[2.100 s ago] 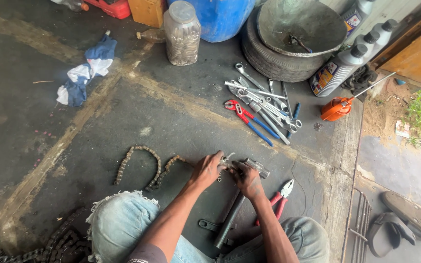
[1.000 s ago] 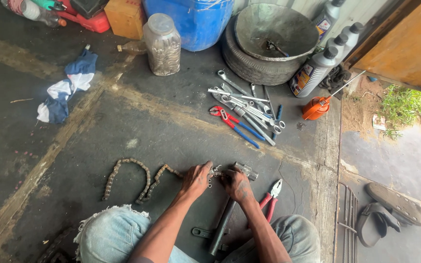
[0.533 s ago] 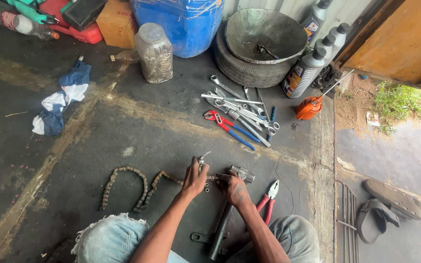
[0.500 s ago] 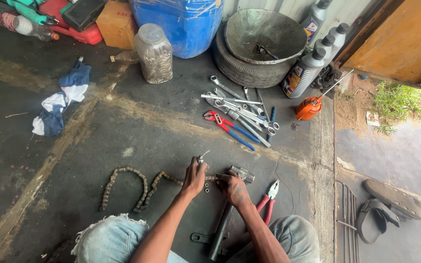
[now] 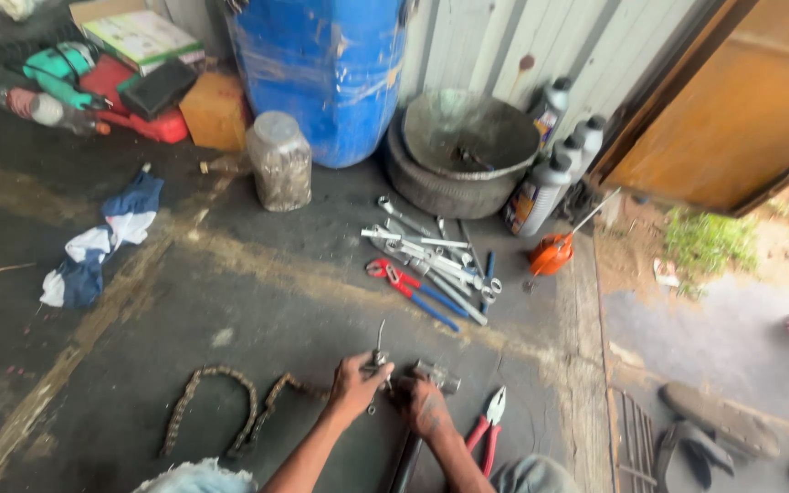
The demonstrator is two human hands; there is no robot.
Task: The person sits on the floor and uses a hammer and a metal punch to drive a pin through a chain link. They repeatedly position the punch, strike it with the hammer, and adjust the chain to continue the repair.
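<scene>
Gripping a small metal tool with a thin upright pin [image 5: 378, 351], the left hand [image 5: 356, 385] is closed round it at the near end of the rusty brown drive chain [image 5: 230, 415] that snakes leftward over the dark concrete floor [image 5: 257, 301]. Half a second ago the pin was just lifting; now it stands higher, so the hand seems to be working it against the chain's end link. The right hand [image 5: 424, 408] curls shut over a grey metal block [image 5: 436, 374] beside it. Red-handled pliers [image 5: 486, 427] lie just right.

Flat cardboard box [image 5: 143, 35] with green-white printed lid at top left, grey labelled bottles [image 5: 541, 187] beside the basin
</scene>
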